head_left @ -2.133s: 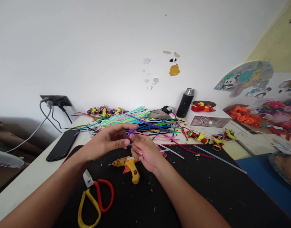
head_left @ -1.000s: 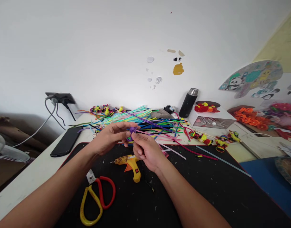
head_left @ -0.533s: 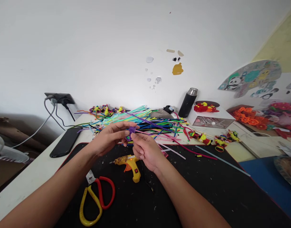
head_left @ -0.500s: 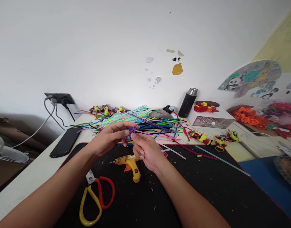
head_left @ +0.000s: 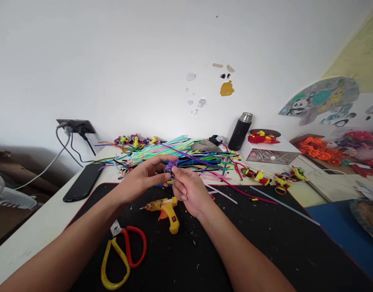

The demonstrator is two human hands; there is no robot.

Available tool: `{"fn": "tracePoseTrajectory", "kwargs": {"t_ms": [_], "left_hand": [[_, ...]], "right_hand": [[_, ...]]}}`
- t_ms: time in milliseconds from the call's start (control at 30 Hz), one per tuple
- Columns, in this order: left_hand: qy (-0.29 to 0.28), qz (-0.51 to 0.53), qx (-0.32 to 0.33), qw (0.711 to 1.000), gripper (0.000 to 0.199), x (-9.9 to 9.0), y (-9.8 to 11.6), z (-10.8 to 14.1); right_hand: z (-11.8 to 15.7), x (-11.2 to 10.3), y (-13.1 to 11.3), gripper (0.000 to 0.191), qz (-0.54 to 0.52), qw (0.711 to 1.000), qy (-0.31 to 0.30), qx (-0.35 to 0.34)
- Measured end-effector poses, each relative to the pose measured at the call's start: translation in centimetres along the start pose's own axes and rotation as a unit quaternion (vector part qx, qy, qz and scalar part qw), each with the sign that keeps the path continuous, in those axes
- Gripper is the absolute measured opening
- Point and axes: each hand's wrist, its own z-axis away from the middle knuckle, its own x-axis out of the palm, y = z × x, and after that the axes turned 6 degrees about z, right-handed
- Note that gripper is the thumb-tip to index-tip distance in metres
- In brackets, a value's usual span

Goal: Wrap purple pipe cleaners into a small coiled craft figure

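Observation:
A small purple coiled pipe-cleaner piece (head_left: 171,165) is held up between my two hands, above the far part of the black mat (head_left: 253,243). My left hand (head_left: 148,176) has its fingers and thumb around the piece's left side. The thumb and forefinger of my right hand (head_left: 189,188) pinch its right side. Fingers partly hide the piece. Below the hands a yellow glue gun (head_left: 171,213) lies on the mat, nozzle to the left. Nearer me are scissors (head_left: 128,247) with one red and one yellow handle.
A heap of coloured pipe cleaners (head_left: 174,148) lies behind the hands. A black flask (head_left: 241,132) and a white box (head_left: 271,152) stand at the back right. Several small figures (head_left: 283,182) lie right. A phone (head_left: 83,182) rests left, near a wall socket (head_left: 76,125) with cables.
The purple piece has turned slightly between the fingers, showing more of its coils. My left thumb has moved a little lower, and both hands have shifted slightly to the right.

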Motion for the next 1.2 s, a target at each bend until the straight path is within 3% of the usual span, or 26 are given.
{"fn": "tracePoseTrajectory", "kwargs": {"t_ms": [400,533,767,1033,1200], "left_hand": [[0.017,-0.036,0.025,0.999,0.044,0.43,-0.28,-0.14],[0.02,-0.111,0.06,0.992,0.043,0.31,-0.5,0.01],[0.031,-0.27,0.127,0.954,0.042,0.4,-0.39,0.3],[0.047,-0.253,0.117,0.959,0.041,0.59,-0.36,0.34],[0.06,-0.284,0.137,0.947,0.039,0.6,-0.46,0.32]], "right_hand": [[0.15,0.15,0.02,0.044,-0.019,1.0,-0.012,0.004],[0.17,0.1,0.0,0.044,-0.027,0.999,-0.017,0.013],[0.27,0.15,0.02,0.045,-0.034,0.999,-0.023,0.025],[0.42,0.19,-0.1,0.049,-0.031,0.999,-0.026,0.024],[0.44,0.23,-0.07,0.05,-0.035,0.999,-0.026,0.029]]}}
